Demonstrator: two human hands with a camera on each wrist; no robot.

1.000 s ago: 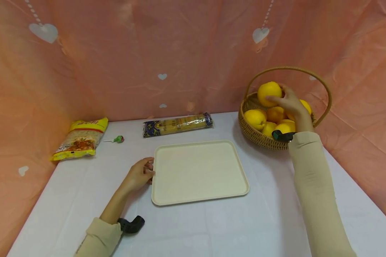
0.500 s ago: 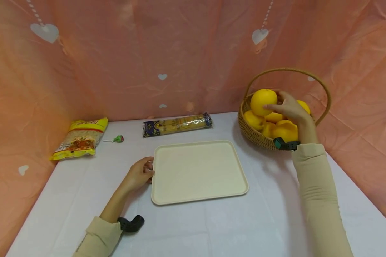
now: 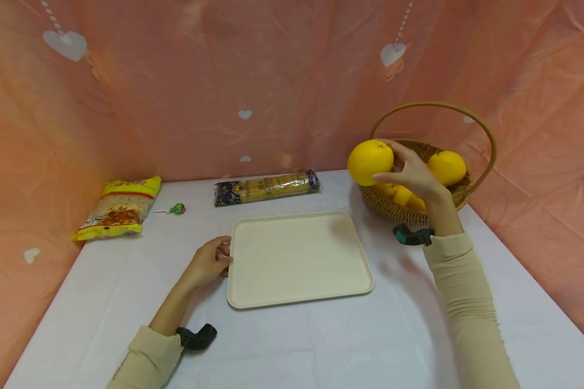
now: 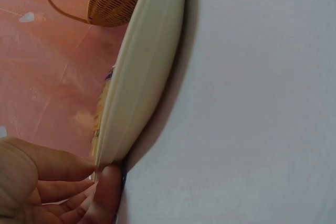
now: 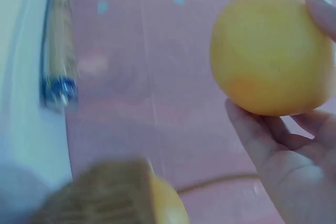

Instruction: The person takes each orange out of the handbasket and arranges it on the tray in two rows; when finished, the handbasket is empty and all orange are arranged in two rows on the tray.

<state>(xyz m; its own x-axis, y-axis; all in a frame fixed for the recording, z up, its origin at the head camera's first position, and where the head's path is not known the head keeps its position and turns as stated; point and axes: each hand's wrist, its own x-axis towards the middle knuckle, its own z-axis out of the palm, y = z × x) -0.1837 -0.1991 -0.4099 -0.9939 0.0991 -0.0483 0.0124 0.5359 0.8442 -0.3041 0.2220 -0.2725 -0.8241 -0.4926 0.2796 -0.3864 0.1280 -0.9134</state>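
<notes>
In the head view my right hand [image 3: 415,175] holds a large round yellow orange [image 3: 369,162] in the air over the left rim of a wicker basket [image 3: 396,213]. The right wrist view shows the thumb on one side of the orange [image 5: 270,51] and fingers on the other. More yellow fruit [image 3: 446,167] sits inside the basket, partly hidden by my hand. My left hand [image 3: 209,261] pinches the left edge of a cream rectangular tray [image 3: 299,259] between thumb and fingers. Seen from the left wrist, the edge of the tray [image 4: 142,72] is close up.
Behind the tray lies a long clear pack of spaghetti [image 3: 267,188] with dark blue ends. A yellow food bag [image 3: 119,209] and a green-wrapped lollipop [image 3: 177,208] lie at the left. The basket's tall handle [image 3: 489,140] arches up. A pink curtain [image 3: 292,81] hangs behind the white table [image 3: 282,351].
My right hand has carried the orange leftward and slightly down, from above the basket's middle to its left rim. The left hand and tray look nearly unmoved.
</notes>
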